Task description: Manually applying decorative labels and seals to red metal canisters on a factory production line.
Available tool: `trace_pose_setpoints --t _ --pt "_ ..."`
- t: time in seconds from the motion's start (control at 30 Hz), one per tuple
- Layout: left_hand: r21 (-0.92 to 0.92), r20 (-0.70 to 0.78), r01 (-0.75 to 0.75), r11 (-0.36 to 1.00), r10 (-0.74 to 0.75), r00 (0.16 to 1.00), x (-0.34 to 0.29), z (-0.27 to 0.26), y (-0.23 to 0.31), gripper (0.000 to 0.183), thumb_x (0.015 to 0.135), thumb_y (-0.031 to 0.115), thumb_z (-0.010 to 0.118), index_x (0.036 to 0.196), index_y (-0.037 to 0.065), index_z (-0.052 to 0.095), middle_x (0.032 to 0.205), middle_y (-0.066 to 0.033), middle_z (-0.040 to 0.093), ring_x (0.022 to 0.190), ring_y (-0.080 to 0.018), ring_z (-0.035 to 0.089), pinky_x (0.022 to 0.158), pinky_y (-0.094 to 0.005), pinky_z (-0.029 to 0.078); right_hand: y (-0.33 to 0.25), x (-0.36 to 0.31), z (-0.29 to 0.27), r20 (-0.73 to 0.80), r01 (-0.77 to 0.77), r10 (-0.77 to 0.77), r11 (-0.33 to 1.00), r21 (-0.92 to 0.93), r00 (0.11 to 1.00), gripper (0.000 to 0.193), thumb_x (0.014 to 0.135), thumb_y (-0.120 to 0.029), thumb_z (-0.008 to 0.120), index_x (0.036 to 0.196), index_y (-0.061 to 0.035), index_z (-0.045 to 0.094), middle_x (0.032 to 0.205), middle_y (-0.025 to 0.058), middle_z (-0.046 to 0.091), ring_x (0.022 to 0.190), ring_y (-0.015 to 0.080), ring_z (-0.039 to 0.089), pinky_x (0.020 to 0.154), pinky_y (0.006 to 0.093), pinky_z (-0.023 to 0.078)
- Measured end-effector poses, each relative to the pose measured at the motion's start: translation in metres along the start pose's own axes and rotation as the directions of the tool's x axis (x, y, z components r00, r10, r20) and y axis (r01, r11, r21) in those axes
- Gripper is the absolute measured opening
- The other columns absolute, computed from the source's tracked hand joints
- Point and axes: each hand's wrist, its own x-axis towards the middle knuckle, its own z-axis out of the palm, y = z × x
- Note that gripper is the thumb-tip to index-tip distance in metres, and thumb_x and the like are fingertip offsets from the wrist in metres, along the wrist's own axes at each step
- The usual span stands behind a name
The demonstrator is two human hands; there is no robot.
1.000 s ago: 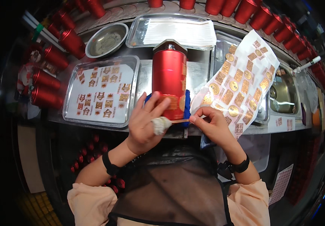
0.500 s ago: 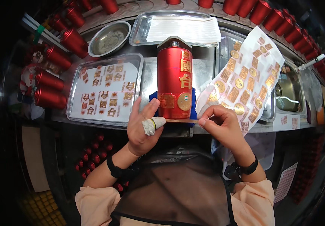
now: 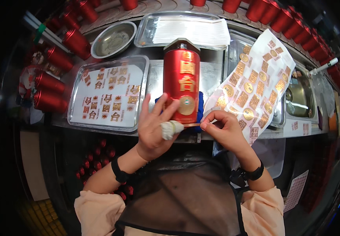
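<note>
A red bottle [image 3: 174, 78] with a dark angular cap, raised gold characters and a round gold medallion lies in front of me on a blue cloth [image 3: 200, 105]. My left hand [image 3: 152, 131], fingers spread, rests against the bottle's lower left side. White wrapping [image 3: 170, 129] covers its thumb, which presses near the bottle's base. A thin gold-brown strip [image 3: 192, 124] runs along that base edge. At the strip's right end, my right hand [image 3: 227, 131] holds thumb and forefinger together in a pinch. How much of the strip lies under the left thumb is hidden.
On the left is a metal tray [image 3: 143, 70] with gold stickers; a metal bowl [image 3: 97, 49] stands behind it. A tray [image 3: 142, 37] of white strips lies at the back. A gold sticker sheet [image 3: 272, 78] slopes at right. Red bottles [image 3: 282, 21] line the curved conveyor.
The bottle has turned, bringing its medallion from the right side toward the middle. My left hand has slid right onto the bottle, and my right hand has moved slightly left.
</note>
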Motion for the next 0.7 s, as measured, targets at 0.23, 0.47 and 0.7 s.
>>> trace_pose_setpoints --t 0.23,0.47,0.7 --pt "-0.06 -0.081 0.043 0.997 -0.048 0.996 -0.006 0.002 -0.001 0.031 0.071 0.004 0.083 0.095 0.01 0.064 0.139 -0.0193 0.057 0.131 -0.041 0.053 0.111 -0.0655 0.026 -0.014 -0.006 -0.002 0.001 0.066 -0.066 0.998 -0.023 0.998 0.014 0.089 -0.013 0.071 0.084 -0.0008 0.066 0.073 -0.0058 0.058 0.059 -0.0012 0.044 0.051 0.0181 0.034" --pt "0.083 0.012 -0.112 0.99 0.111 0.994 0.011 -0.005 0.009 0.021 0.072 0.009 0.079 0.088 0.01 0.065 0.132 -0.017 0.063 0.128 -0.0422 0.055 0.111 -0.0668 0.024 -0.001 -0.002 -0.002 0.0 0.041 -0.041 0.999 -0.026 0.999 0.013 0.088 -0.012 0.071 0.084 -0.0008 0.066 0.073 -0.0056 0.059 0.058 -0.0013 0.044 0.051 0.0183 0.034" --pt "-0.001 -0.047 -0.009 1.0 0.009 0.999 0.004 0.004 0.005 0.021 0.075 0.011 0.08 0.09 0.008 0.065 0.13 -0.0155 0.064 0.129 -0.042 0.054 0.11 -0.0672 0.026 0.001 0.003 0.006 -0.008 0.029 -0.029 1.0 -0.009 1.0 0.015 0.089 -0.015 0.071 0.083 -0.0015 0.066 0.074 -0.0054 0.058 0.059 -0.0009 0.044 0.052 0.0185 0.035"
